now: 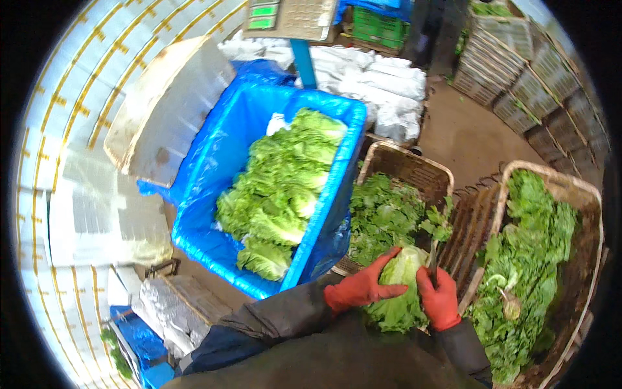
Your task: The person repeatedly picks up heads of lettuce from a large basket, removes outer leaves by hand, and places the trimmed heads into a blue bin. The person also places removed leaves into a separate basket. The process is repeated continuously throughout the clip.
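A head of leafy green lettuce [401,291] is held in front of my body. My left hand [362,289], in an orange-red glove, grips it from the left with thumb and fingers spread around it. On its right side my right hand [441,299], gloved alike, is closed around a knife [434,260] with its blade pointing away from me. A loose leaf piece [437,226] shows at the blade's far end; whether it touches the blade I cannot tell. Just beyond the lettuce stands a plastic crate [408,160] with loose green leaves [384,209] in it.
To the left, a bin lined with blue plastic [362,114] holds several lettuce heads [282,180]. At right a dirty crate [590,233] contains lettuce leaves [520,287]. A scale [291,19] stands behind the bin, before white wrapped bundles [388,87]. Stacked crates [515,87] line the far right.
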Tool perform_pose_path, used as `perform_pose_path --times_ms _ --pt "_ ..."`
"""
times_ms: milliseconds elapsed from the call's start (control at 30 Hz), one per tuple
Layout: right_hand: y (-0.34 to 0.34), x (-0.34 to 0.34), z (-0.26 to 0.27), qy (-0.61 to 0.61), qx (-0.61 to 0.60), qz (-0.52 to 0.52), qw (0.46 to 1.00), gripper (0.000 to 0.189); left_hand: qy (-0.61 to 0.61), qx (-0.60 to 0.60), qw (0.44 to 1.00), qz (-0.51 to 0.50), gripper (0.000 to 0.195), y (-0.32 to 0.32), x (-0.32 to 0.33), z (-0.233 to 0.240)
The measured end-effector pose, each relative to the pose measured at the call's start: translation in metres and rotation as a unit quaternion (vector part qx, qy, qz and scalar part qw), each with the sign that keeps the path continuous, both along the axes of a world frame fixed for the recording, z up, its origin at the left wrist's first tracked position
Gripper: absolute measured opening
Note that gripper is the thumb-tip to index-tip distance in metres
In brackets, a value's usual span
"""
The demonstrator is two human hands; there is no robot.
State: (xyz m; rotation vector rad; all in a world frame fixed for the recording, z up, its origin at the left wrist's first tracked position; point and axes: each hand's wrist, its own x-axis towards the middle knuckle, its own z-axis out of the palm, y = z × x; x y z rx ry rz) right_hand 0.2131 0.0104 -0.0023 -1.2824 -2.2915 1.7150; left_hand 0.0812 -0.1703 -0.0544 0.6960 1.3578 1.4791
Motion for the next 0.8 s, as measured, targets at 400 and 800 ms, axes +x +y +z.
perform_pose_path --times_ms 400,800 --pt "0.015 -0.055 0.066 0.010 -0.175 0.106 0.979 0.030 0.019 -0.047 0.960 -0.276 0.112 -0.046 -0.094 0.056" --pt "0.012 -0.040 -0.016 -0.127 0.088 0.127 0.980 0.055 0.493 -0.255 0.736 -0.388 0.094 -0.157 -0.240 0.065"
